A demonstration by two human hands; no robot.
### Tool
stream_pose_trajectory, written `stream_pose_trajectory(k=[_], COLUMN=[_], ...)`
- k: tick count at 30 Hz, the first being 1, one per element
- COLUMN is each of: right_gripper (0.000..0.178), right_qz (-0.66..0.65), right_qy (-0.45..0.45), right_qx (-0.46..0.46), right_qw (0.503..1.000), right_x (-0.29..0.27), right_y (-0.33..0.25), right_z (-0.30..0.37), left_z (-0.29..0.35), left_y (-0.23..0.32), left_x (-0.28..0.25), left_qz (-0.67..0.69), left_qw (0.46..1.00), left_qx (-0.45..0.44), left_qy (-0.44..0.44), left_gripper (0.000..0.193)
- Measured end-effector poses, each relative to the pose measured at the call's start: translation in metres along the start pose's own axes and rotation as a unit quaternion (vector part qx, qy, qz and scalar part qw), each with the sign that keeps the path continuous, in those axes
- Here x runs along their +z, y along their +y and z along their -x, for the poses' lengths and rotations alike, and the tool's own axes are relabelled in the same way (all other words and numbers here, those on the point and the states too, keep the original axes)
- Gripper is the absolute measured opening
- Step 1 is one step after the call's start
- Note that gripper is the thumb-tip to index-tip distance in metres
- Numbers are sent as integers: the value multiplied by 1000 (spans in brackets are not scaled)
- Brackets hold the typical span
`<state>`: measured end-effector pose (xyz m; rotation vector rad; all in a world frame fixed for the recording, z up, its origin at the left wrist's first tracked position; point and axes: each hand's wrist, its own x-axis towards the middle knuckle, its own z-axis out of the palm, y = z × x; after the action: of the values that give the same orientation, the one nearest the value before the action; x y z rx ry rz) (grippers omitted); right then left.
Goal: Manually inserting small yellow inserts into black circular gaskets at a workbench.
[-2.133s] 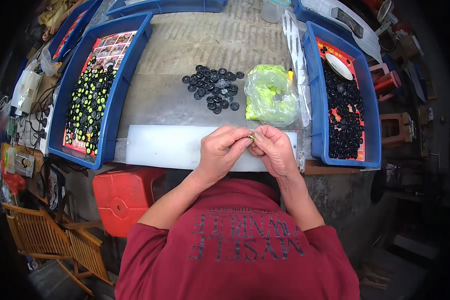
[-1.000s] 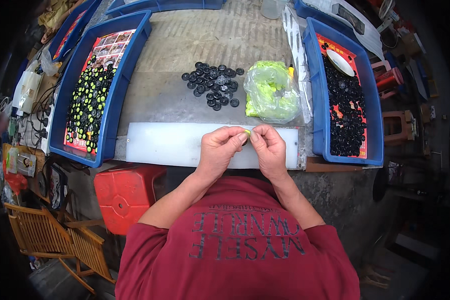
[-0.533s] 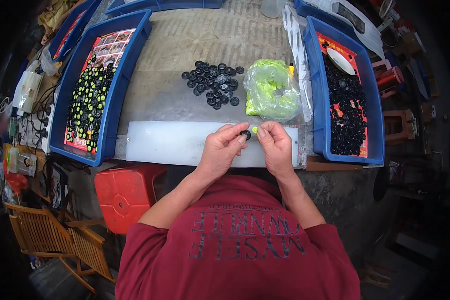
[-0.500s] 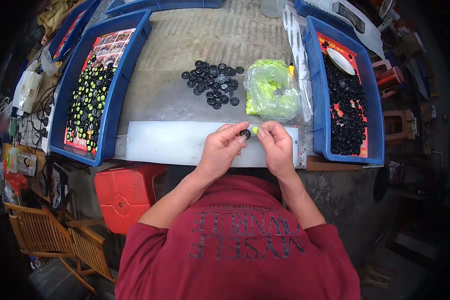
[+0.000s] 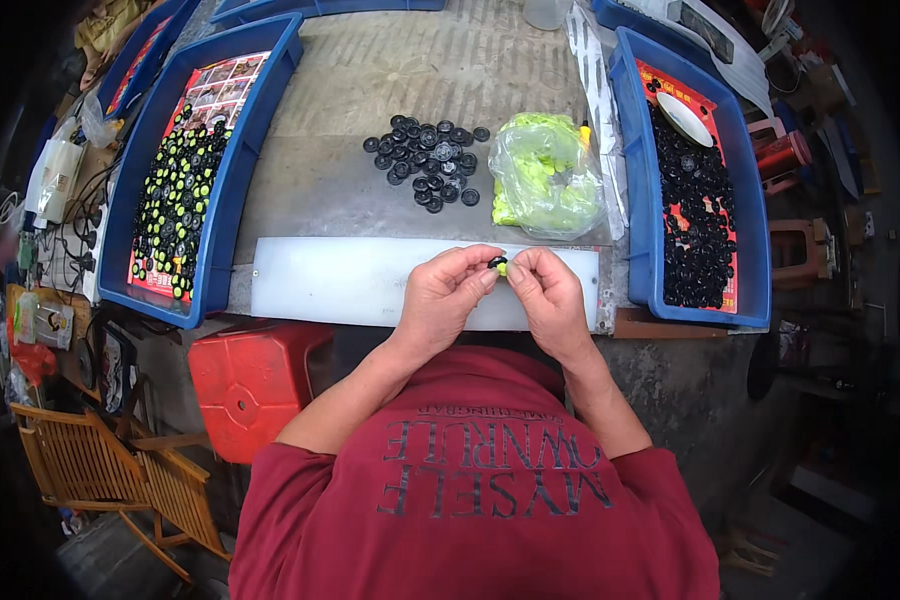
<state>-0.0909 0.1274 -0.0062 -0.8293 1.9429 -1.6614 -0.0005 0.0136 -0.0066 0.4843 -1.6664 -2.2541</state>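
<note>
Pinching a round black plastic disc (image 5: 496, 262) in our left hand (image 5: 443, 292) against a lime-green piece (image 5: 503, 270) in our right hand (image 5: 552, 295), at near centre, we have lime-centred discs (image 5: 178, 195) in the left blue tray (image 5: 232, 175), plain black discs (image 5: 692, 275) remaining in the right blue tray (image 5: 753, 240) and far pile (image 5: 443, 152).

A small black disc (image 5: 495, 261) is pinched in the left hand's (image 5: 445, 292) fingertips, tilted (the fingers cover part of it). Against its lower edge, at the right hand's (image 5: 550, 292) fingertips, shows a bright yellow-green piece (image 5: 502, 270), small and smooth-looking.
</note>
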Motion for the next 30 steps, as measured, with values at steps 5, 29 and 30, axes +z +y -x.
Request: stream_pose_trajectory(k=[5, 29, 30], right_gripper=[10, 12, 12], right_qz=[30, 142, 143], right_qy=[-13, 26, 26], right_qx=[-11, -41, -41], right_qw=[999, 989, 989], right_x=[-1, 1, 2], right_y=[-3, -13, -12], right_z=[-1, -2, -2], left_z=[0, -1, -1], left_y=[-2, -9, -9], left_x=[-1, -1, 0], left_qz=[37, -139, -139], left_qw=[999, 987, 987], left_qx=[-19, 81, 81], left_qy=[-20, -4, -4], left_gripper=[21, 19, 19])
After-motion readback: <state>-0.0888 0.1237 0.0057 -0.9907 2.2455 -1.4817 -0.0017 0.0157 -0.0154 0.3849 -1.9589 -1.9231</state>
